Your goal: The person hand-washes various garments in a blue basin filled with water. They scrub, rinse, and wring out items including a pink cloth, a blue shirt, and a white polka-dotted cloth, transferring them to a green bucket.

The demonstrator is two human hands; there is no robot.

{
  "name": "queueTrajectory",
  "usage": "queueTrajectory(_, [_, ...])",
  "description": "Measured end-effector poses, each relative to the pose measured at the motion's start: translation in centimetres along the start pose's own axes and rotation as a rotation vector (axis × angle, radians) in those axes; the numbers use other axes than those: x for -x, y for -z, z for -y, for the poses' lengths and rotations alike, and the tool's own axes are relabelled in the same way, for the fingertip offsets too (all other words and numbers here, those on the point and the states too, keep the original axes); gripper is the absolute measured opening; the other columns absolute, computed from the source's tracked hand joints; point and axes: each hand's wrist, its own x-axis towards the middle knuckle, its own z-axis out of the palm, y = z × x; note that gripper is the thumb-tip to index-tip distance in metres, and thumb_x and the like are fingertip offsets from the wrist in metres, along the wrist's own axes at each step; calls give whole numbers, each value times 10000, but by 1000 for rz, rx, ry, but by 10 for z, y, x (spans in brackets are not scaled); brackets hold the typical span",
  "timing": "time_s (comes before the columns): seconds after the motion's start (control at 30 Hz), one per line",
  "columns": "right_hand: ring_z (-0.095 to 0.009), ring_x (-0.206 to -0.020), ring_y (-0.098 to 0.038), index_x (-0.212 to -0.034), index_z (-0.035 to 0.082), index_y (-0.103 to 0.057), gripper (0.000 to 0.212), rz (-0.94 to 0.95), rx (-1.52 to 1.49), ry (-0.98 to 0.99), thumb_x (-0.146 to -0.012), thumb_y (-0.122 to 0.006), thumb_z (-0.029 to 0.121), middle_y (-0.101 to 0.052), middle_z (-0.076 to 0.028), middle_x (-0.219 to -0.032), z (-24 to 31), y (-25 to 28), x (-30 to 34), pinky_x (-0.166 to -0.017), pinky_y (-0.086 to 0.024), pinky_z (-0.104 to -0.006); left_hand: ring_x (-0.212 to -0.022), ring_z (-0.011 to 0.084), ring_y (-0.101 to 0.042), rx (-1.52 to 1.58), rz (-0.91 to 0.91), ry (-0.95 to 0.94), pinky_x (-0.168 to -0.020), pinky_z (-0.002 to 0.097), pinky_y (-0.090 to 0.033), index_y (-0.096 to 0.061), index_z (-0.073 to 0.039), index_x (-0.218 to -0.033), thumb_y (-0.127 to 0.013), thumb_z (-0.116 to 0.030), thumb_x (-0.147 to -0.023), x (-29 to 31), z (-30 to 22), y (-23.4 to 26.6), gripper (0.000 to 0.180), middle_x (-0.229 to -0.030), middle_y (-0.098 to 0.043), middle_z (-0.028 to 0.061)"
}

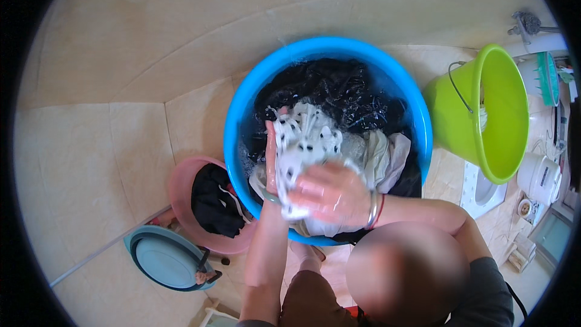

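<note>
A large blue basin (328,43) of water holds soaked laundry. In it, a white garment with black spots (307,136) is lifted between my two hands. My left hand (272,160) is at the garment's left edge, with the cloth draped over its palm and most of the fingers covered. Across the lower part of the same garment lies my right hand (331,192), slightly motion-blurred, its fingers bent onto the wet fabric. Behind the garment, dark clothes (345,91) are soaking in the water. Pale cloth (387,154) is bunched on the right side of the basin.
To the right stands a lime-green bucket (505,127) with a wire handle. A pink basin (181,206) with black clothing (215,203) sits at the left, near a grey-blue basin (166,260). A white squat toilet or drain pan (475,191) and a white tub (537,177) are farther right.
</note>
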Motion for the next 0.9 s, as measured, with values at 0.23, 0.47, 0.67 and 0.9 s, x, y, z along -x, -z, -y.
queueTrajectory(0.23, [-117, -838, -516, -791, 201, -653, 135, -208, -6, 61, -661, -665, 236, -555, 73, -930, 26, -7, -21, -626, -397, -260, -1064, 206, -608, -119, 13, -94, -918, 352, -500, -544, -108, -1242, -490, -443, -961, 17, 7, -2, 440, -1168, -616, 59])
queueTrajectory(0.47, [-132, -704, -506, -660, 145, -567, 199, -375, -106, 111, -558, -699, 254, -463, 28, -753, 9, -6, -32, -489, -360, -262, -1077, 200, -600, -147, 8, -113, -934, 350, -489, -534, -102, -1256, -486, -384, -969, 17, 8, 10, 405, -1184, -605, 47])
queueTrajectory(0.67, [-213, -691, -556, -696, 99, -586, 211, -419, -240, -10, -608, -731, 223, -526, -32, -783, -23, -10, -28, -512, -457, -328, -1087, 195, -593, -208, 32, -167, -948, 348, -481, -524, -98, -1268, -483, -335, -976, 9, 21, 29, 378, -1197, -595, 37])
queueTrajectory(0.9, [-276, -698, -611, -728, 53, -630, 131, -299, 4, -351, -791, -649, 166, -589, -92, -728, -115, -25, 1, -557, -509, -365, -964, 124, -602, -156, -317, -204, -864, 273, -461, -603, -62, -1073, -556, -227, -954, 3, 27, 12, 208, -1043, -634, 20])
